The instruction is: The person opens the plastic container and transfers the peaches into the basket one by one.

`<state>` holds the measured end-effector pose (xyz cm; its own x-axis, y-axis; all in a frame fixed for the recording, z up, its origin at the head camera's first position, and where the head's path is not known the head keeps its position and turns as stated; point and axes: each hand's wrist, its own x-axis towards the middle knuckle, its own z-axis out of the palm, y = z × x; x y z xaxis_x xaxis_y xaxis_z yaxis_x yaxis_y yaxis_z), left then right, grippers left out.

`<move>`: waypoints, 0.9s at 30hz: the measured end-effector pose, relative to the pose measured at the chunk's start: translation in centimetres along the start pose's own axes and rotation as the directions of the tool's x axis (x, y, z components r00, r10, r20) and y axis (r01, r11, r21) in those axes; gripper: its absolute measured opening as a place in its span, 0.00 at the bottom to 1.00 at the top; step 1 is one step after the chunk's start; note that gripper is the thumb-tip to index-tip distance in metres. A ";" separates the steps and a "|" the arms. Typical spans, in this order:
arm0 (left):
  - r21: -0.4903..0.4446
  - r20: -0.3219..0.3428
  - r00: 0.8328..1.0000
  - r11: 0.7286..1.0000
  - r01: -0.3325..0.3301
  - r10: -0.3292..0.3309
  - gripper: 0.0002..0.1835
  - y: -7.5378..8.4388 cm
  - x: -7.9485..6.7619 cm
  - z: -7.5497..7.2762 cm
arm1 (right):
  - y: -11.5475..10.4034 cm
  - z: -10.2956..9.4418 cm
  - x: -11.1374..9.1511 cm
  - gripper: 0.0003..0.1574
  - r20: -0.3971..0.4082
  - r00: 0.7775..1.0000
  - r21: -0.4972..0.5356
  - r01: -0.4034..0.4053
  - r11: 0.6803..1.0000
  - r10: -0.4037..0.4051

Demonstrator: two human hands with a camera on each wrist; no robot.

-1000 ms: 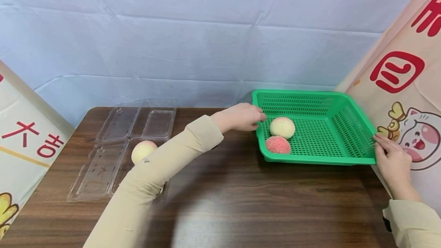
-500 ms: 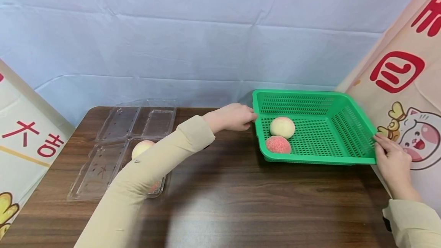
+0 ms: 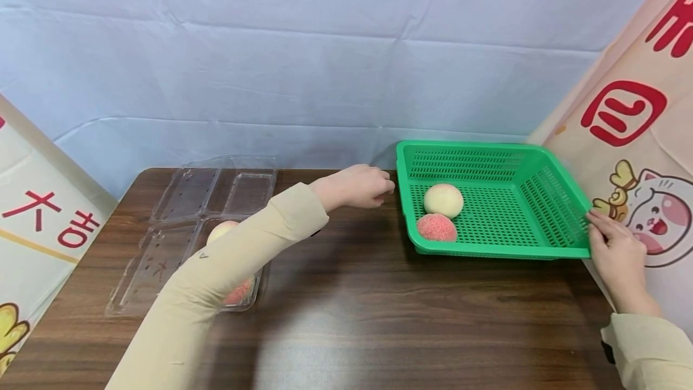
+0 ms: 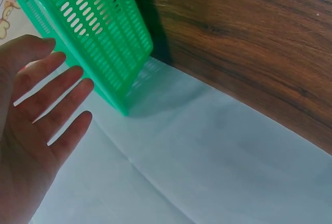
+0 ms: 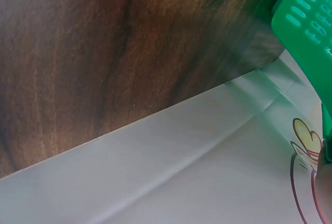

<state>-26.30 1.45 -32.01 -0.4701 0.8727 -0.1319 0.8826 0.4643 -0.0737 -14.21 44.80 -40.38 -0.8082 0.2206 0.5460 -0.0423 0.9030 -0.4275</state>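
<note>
My left hand (image 3: 363, 186) hovers just left of the green plastic basket (image 3: 503, 251), holding nothing. In the left wrist view its fingers (image 4: 49, 92) are spread and loosely bent beside the basket wall. At the basket's right front corner, my right hand (image 3: 617, 251) grips the rim, thumb on the near side; in the right wrist view only a sliver of it shows at the edge. Inside the basket, against its left end, lie a pale yellow peach (image 3: 443, 200) and a pink peach (image 3: 436, 228).
An opened clear plastic clamshell box (image 3: 162, 257) lies on the left of the wooden table (image 3: 346, 318). A pale peach (image 3: 221, 232) and a pink one (image 3: 238, 292) in it are partly hidden by my left sleeve. Pale cloth (image 3: 325, 47) hangs behind the table.
My left hand has let go of the basket's left rim and drawn back to the left. More of the pink peach in the clamshell box shows. The right hand and basket stay put.
</note>
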 end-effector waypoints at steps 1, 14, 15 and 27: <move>0.000 0.002 1.000 1.000 0.002 -0.002 0.09 0.0 -0.1 0.0 | 0.0 0.0 0.0 0.21 0.002 1.000 -0.001 -0.002 1.000 0.002; -0.081 0.009 0.999 0.996 0.040 -0.040 0.15 -0.8 -1.1 0.3 | -0.3 -0.2 0.1 0.22 0.038 0.999 -0.004 -0.017 1.000 0.017; -0.081 0.011 0.999 0.996 0.040 -0.040 0.15 -0.8 -1.1 0.4 | -0.4 -0.2 0.1 0.22 0.038 0.999 -0.005 -0.016 1.000 0.017; -0.091 0.029 0.999 0.995 0.048 -0.045 0.16 -1.2 -2.0 0.2 | -0.1 -0.1 0.0 0.21 0.013 1.000 -0.005 -0.008 1.000 0.008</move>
<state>-26.43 -0.93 -31.89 -0.5096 0.8459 -0.1574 0.8557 0.5174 0.0102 -14.16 44.72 -40.21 -0.8163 0.2229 0.5329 -0.0330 0.9030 -0.4283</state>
